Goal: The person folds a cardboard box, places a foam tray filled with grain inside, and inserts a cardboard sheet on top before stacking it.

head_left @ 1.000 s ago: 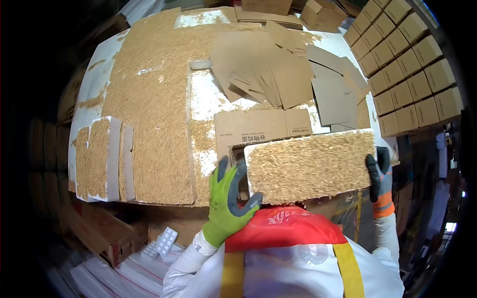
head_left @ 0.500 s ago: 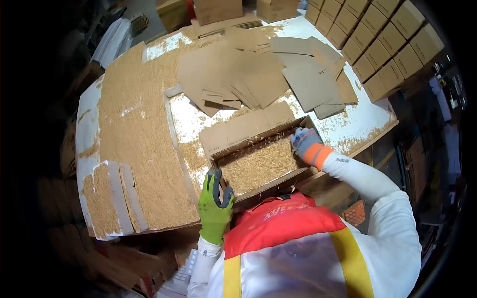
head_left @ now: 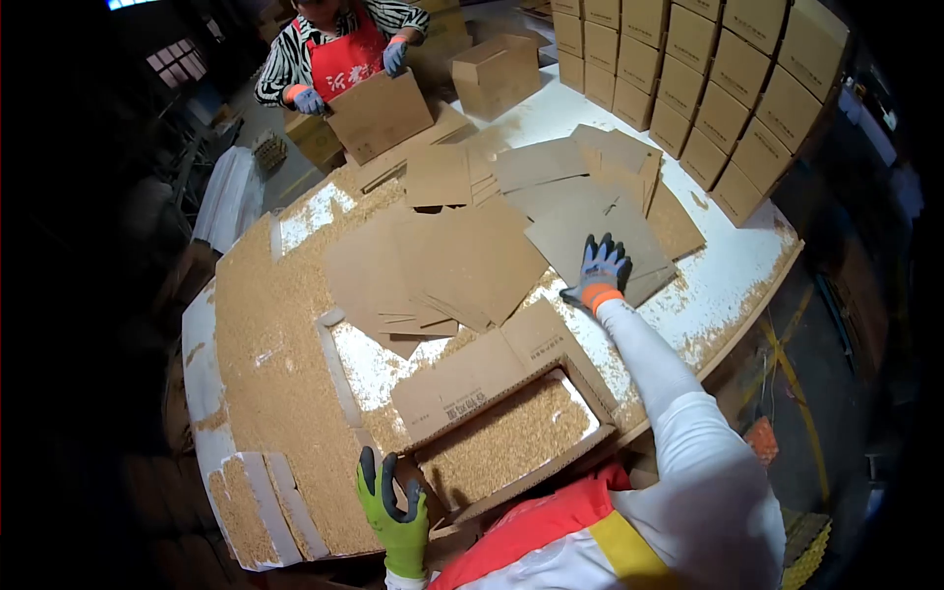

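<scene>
An open cardboard box lies along the near table edge, its long printed flap folded outward. A layer of tan, shredded-looking filling covers its inside, with a white edge showing at the right end. My left hand, in a green glove with dark fingertips, grips the box's left end, with the end flap between thumb and fingers. Beyond the box, my right hand, in a grey-blue glove with an orange cuff, lies spread on a grey cardboard sheet. Nothing is gripped in it.
Brown cardboard sheets overlap mid-table. Tan shreds cover the left side, beside white-edged blocks. Stacked cartons stand at the right back. Across the table, a co-worker holds a cardboard box.
My right hand has left the box's inside and reached forward onto the grey sheet. My left hand stays at the box's left end. The view has shifted, bringing the co-worker into sight.
</scene>
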Demonstrator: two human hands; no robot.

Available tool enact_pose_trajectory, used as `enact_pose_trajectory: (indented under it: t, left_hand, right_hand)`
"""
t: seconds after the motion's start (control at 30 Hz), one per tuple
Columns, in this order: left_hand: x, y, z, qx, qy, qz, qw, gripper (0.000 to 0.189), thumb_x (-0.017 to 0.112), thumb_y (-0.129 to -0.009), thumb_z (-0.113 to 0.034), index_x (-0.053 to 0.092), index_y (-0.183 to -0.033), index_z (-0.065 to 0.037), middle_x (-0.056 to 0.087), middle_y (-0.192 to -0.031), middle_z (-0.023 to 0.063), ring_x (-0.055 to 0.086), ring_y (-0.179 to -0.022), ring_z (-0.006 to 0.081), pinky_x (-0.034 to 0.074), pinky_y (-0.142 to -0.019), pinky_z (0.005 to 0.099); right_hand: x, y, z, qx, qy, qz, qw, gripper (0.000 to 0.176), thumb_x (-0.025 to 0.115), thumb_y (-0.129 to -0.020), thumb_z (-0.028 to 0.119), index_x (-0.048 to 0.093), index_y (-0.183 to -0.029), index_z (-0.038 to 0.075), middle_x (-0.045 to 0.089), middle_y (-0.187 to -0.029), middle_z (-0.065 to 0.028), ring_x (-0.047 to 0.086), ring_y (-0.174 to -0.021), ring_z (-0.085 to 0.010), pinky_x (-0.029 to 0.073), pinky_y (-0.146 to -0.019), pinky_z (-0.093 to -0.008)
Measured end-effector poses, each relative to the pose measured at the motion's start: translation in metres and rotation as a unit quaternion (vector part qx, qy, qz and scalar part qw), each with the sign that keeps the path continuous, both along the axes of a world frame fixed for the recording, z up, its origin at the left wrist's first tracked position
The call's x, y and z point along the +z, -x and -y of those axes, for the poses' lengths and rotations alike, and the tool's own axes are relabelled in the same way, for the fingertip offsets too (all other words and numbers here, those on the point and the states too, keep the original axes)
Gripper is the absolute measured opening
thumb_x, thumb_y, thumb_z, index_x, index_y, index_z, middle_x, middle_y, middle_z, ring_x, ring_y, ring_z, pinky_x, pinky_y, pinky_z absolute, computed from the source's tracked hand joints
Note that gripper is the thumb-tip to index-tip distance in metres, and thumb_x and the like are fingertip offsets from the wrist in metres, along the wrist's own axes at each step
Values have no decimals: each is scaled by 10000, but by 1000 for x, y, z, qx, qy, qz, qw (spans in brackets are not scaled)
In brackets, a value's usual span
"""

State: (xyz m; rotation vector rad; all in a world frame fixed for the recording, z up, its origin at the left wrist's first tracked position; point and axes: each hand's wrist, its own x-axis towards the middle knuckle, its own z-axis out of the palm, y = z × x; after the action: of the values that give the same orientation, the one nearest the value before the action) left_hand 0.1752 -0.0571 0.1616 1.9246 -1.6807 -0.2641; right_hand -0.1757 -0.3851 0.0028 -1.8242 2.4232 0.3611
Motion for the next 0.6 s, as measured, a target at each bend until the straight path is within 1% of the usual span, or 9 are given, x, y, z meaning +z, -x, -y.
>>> enact_pose_trajectory:
  t: [0.17, 0.2, 0.27, 0.3, 0.37, 0.43, 0.5, 0.53, 0.6]
  left_hand:
    - [10, -7, 6, -6, 20, -2, 1000, 481, 654, -818, -57, 585, -1294, -47, 431, -1476, 212, 395, -1349, 421, 322, -1109, 499]
    - [9, -14, 5, -4, 27, 7, 1000, 468, 644, -826, -47, 589, -1290, -48, 441, -1468, 215, 402, -1347, 421, 327, -1107, 495]
    - [10, -22, 6, 1, 51, -6, 999, 451, 643, -838, -41, 594, -1286, -31, 477, -1442, 213, 433, -1332, 409, 343, -1097, 473]
    - [22, -19, 9, 8, 59, -13, 998, 450, 639, -845, -26, 590, -1292, -22, 480, -1441, 209, 448, -1328, 390, 360, -1089, 440]
    - [24, -27, 14, 7, 96, -47, 994, 512, 669, -832, -24, 553, -1331, -18, 484, -1439, 205, 462, -1320, 373, 370, -1087, 416]
    - [28, -32, 17, -30, 77, -31, 996, 538, 691, -829, -53, 545, -1346, -39, 508, -1417, 179, 491, -1285, 368, 399, -1061, 426]
    - [10, -47, 18, -78, 31, 3, 996, 518, 685, -839, -74, 558, -1341, -63, 553, -1363, 160, 537, -1224, 349, 437, -1012, 418]
    - [-8, -57, 18, -101, 8, 13, 995, 504, 680, -844, -83, 568, -1335, -74, 583, -1326, 151, 568, -1180, 340, 459, -981, 412]
    - [-31, -67, 20, -83, -49, -108, 989, 392, 637, -913, -142, 596, -1294, -62, 661, -1212, 127, 651, -1021, 241, 512, -857, 353]
  right_hand:
    - [-37, 22, 6, 78, 19, 32, 996, 797, 605, -862, 471, 348, -1478, 37, 402, -1492, -204, 454, -1317, -393, 395, -1039, -519]
    - [-24, 35, 4, 109, 79, 27, 991, 641, 560, -876, 415, 446, -1408, 75, 592, -1285, -158, 596, -1142, -315, 469, -946, -459]
    - [79, 38, -39, 195, 274, 98, 937, 383, 600, -880, 267, 596, -1235, 125, 670, -966, -165, 643, -882, -353, 512, -779, -446]
    - [124, 44, -53, 245, 246, 236, 908, 324, 626, -886, 203, 625, -1193, 99, 664, -982, -175, 623, -881, -384, 503, -791, -453]
    - [218, 36, -102, 404, 298, 262, 824, 370, 670, -866, 103, 632, -1233, 64, 691, -1011, -136, 656, -840, -307, 522, -784, -381]
    - [300, 6, -150, 491, 152, 351, 783, 406, 647, -812, -55, 622, -1212, 1, 716, -1054, -139, 698, -928, -215, 525, -828, -312]
    - [324, -27, -170, 585, 15, 400, 705, 438, 633, -774, -78, 631, -1201, 22, 723, -1014, -148, 704, -867, -267, 536, -772, -336]
    - [332, -48, -181, 603, -43, 345, 718, 407, 668, -793, -7, 640, -1196, 43, 713, -991, -131, 681, -808, -298, 530, -748, -360]
    - [297, -59, -190, 669, 45, 229, 706, 450, 702, -770, 74, 626, -1213, 74, 690, -964, -108, 650, -739, -281, 526, -694, -360]
